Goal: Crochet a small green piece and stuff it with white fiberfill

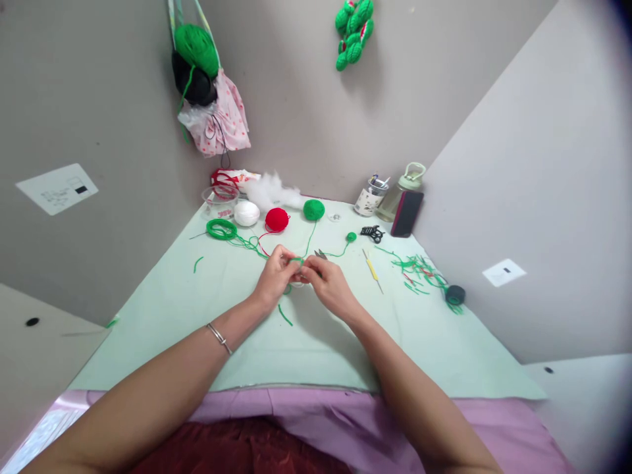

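Note:
Over the middle of the table, my left hand (pixel 274 278) and my right hand (pixel 330 284) meet, fingers pinched together. A bit of green yarn (pixel 297 260) shows between their fingertips; the rest of the work is hidden by the fingers. From there one strand runs up to a green yarn ball (pixel 314 210). Dark scissors (pixel 320 254) lie partly hidden just beyond my right hand. A crochet hook with a yellow handle (pixel 371 268) rests to its right. Below my left hand lies a short green yarn scrap (pixel 285 315).
At the back sit a red yarn ball (pixel 277 220), a white ball (pixel 246 213), white stuffing (pixel 274 192) and a clear tub (pixel 220 203). On the right stand a pen cup (pixel 370 199), a bottle (pixel 392 201) and a phone (pixel 407 214). Yarn scraps (pixel 419 271) lie near a black roll (pixel 455 294).

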Tool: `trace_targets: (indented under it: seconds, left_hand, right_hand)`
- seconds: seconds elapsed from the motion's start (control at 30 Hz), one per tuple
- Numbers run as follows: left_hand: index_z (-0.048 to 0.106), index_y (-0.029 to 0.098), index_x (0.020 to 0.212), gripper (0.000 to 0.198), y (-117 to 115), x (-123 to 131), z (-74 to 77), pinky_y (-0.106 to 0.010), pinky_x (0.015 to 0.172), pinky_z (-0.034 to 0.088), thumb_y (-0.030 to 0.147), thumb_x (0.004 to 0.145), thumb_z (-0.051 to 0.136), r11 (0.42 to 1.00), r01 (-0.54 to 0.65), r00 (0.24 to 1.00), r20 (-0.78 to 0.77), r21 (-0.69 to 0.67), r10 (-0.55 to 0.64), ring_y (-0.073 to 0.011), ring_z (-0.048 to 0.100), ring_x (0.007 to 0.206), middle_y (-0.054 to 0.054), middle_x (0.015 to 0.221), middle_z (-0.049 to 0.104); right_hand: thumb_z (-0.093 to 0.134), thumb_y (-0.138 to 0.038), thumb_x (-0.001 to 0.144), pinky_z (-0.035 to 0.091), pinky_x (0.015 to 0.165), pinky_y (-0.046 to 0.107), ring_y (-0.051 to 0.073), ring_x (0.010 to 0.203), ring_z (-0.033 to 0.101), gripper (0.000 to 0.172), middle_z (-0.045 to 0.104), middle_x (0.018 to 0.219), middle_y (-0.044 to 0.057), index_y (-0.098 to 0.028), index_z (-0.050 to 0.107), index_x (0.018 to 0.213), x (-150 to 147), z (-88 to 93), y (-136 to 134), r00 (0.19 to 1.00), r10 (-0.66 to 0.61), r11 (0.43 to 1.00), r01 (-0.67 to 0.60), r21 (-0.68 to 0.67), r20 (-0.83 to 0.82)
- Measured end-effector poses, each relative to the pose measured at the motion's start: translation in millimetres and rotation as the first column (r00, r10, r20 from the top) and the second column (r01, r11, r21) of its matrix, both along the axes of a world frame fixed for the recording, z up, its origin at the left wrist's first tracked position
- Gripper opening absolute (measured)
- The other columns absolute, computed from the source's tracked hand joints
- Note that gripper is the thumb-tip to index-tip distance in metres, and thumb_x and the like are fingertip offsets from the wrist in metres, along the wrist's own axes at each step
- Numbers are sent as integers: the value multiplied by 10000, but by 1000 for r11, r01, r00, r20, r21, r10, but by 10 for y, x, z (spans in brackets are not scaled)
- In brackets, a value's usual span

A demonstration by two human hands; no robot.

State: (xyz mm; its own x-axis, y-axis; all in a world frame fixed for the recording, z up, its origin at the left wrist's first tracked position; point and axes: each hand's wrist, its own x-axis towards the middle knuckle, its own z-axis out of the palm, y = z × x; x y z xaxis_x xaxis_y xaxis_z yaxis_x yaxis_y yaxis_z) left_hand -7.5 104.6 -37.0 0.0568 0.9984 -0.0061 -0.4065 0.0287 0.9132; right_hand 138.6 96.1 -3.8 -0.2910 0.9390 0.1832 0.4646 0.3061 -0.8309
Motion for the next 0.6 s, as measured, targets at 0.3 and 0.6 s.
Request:
trace_targets:
  seconds: [0.3,0.6]
  left_hand:
    - [489,228,784,247,-15,19,-8,-209,542,469,190,675,708,996,-72,997,3,-50,72,-115,579,577,68,645,591]
    - [520,216,889,334,-91,26,104,-302,770,599,341,763,802,999,38,998,44,8,-39,-132,700,720,37,788,678]
  right_hand:
    - [612,-274,827,296,621,284,146,587,429,200,543,603,-36,-241,505,660,-109,-67,-31,996,-79,997,77,29,51]
    - [566,-478,880,407,602,271,150,605,528,303,639,658,6,-230,537,709,65,-53,131,993,-72,994,63,-92,-92]
